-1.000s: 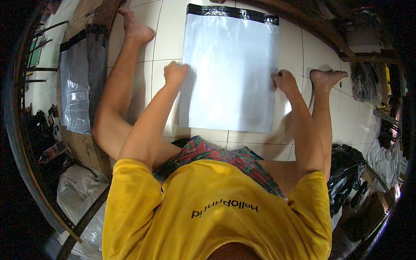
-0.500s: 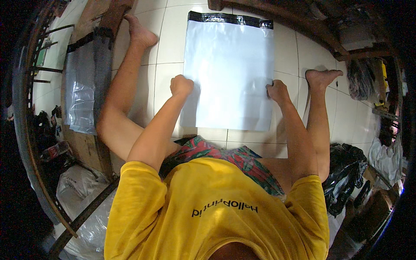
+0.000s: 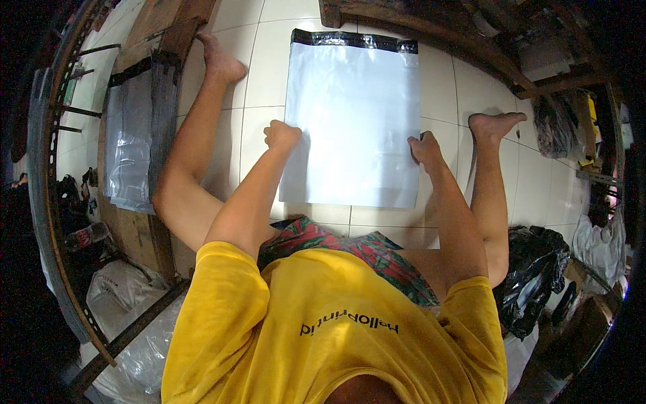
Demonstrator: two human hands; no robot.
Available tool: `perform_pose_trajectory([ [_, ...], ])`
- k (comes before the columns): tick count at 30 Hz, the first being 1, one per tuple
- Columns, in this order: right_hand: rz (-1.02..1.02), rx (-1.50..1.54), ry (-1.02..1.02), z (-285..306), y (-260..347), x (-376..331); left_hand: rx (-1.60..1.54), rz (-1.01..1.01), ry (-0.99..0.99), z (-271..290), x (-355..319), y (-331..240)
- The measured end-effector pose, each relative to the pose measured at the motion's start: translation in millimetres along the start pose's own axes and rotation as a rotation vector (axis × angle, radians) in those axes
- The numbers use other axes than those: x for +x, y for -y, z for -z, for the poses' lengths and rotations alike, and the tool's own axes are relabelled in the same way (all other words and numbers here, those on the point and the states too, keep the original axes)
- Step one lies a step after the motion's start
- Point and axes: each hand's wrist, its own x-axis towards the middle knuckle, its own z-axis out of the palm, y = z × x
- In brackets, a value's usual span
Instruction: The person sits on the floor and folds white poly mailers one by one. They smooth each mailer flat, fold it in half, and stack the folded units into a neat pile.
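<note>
Pale plastic bag [image 3: 351, 121], one, is gripped at opposite side edges by two hands [image 3: 284, 135] [image 3: 424, 147].

Pale, glossy square tiles cover the floor [image 3: 437, 87], divided by thin dark joints. A broad board of worn brown wood [image 3: 134, 236] runs along its left edge, and beyond that stands a dark metal rack [image 3: 54, 141] with a perforated upright and short prongs jutting inward. A heavy wooden frame [image 3: 417, 34] spans the floor's far edge and slants toward its far right corner. On the right side, a slotted metal rail [image 3: 597, 178] shows amid dim clutter. Crumpled black plastic [image 3: 535, 269] lies by the near right corner, clear sheeting [image 3: 118, 286] by the near left. Light brightens the tiles; the surroundings sink into shadow.
</note>
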Motion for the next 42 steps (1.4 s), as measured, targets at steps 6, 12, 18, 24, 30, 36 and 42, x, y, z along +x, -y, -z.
perform_pose_trajectory([
  [6, 0.100, 0.229, -0.063, -14, -10, -2, -0.147, -0.076, 0.059, 18, -15, -5],
  [12, 0.158, 0.248, -0.107, -17, -12, -8, -0.127, -0.200, 0.063, 3, -8, 11],
  [18, 0.177, 0.170, -0.189, -13, 6, -31, -0.210, -0.333, -0.064, -6, 8, 23],
  [24, 0.121, 0.265, -0.135, -42, 22, -66, -0.148, -0.401, -0.076, 36, 9, 25],
  [30, 0.212, -0.006, -0.079, -42, 19, -60, 0.036, -0.326, -0.122, 14, 35, 40],
  [36, 0.134, -0.157, 0.072, -7, 40, -65, -0.013, -0.287, -0.103, 42, 9, 29],
  [42, 0.194, -0.244, -0.016, -15, 58, -74, 0.045, -0.288, -0.074, 45, -4, 25],
])
